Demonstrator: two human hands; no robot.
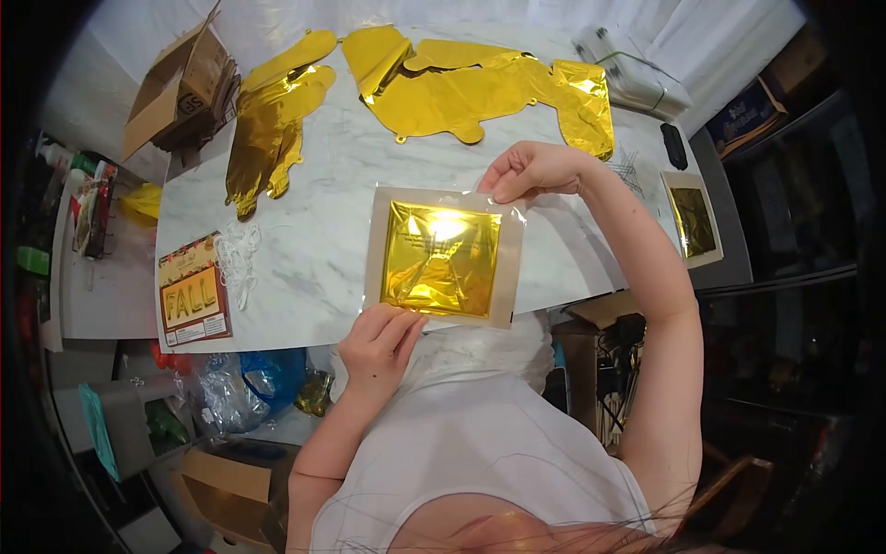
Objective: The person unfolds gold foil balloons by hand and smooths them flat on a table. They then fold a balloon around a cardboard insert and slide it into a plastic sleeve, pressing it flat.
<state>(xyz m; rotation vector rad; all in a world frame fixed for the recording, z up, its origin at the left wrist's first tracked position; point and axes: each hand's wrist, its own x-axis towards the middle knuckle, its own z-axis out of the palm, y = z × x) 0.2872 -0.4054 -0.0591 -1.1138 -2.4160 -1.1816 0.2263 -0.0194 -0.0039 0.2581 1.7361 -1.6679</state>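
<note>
A flat clear package (441, 260) with folded gold foil on a pale backing card is held up over the front edge of the marble table (323, 203). My left hand (380, 346) pinches its lower edge, left of the middle. At its upper right corner my right hand (535, 173) grips with thumb and fingers. Behind it, flat gold foil balloons (471, 83) lie along the back of the table, and another gold foil piece (272, 129) lies at the left. A card printed FALL (192, 300) rests at the left front, beside tangled white string (240, 263).
An open cardboard box (175, 83) stands at the back left. Stacked clear plastic bags (632, 74) lie at the back right, near a black object (674, 146). Another gold package (692, 220) is at the right edge. A bin (138, 429) and bags (268, 379) sit below left.
</note>
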